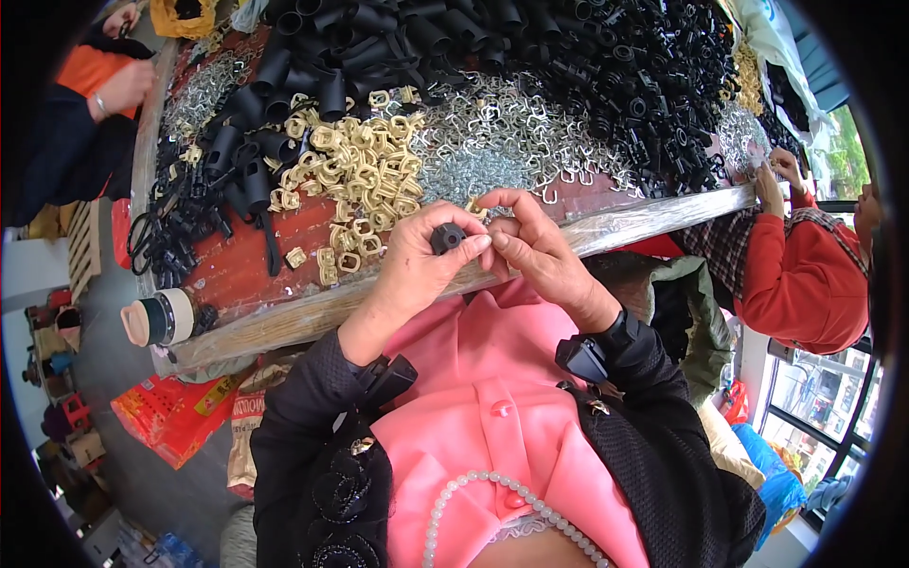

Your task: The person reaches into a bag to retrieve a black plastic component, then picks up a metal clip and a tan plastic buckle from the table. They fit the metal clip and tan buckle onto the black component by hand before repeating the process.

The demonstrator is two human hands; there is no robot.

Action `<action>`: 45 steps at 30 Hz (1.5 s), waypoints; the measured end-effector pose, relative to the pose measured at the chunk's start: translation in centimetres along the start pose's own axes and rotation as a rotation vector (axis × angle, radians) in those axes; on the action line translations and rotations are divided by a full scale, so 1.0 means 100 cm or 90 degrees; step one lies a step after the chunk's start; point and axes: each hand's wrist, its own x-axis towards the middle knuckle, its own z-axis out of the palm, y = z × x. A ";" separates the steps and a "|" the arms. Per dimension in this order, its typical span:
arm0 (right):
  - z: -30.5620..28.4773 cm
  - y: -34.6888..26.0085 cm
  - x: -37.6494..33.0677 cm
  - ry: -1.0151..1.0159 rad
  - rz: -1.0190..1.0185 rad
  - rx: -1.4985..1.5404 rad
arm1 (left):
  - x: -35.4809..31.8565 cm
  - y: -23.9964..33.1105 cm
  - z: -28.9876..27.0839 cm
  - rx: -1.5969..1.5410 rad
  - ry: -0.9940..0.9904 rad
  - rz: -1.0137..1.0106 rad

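My left hand is closed round a short black plastic fitting whose end with a hole faces up. Its thumb tip meets the fingertips of my right hand, which are pinched together; whatever they hold is too small or hidden to name. A bit of a cream-gold piece shows by the right index finger; I cannot tell whether it is held. Both hands are above the table's near edge. Just beyond them lie a heap of cream square ring pieces and a pile of bent silver wire hooks.
Black tubes and small black parts cover the far table. Its near edge is a plastic-wrapped wooden rail. Rolls of tape stand at the left corner. Other people work at left and right.
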 end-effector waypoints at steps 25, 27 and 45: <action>-0.007 -0.015 0.008 0.143 -0.195 -0.611 | 0.001 -0.002 0.005 -0.438 0.094 -0.316; -0.002 -0.016 0.003 0.106 -0.235 -0.602 | 0.000 0.002 0.007 -0.437 0.088 -0.326; 0.006 -0.011 -0.013 0.131 -0.299 -0.624 | -0.010 0.014 0.015 -0.534 0.035 -0.392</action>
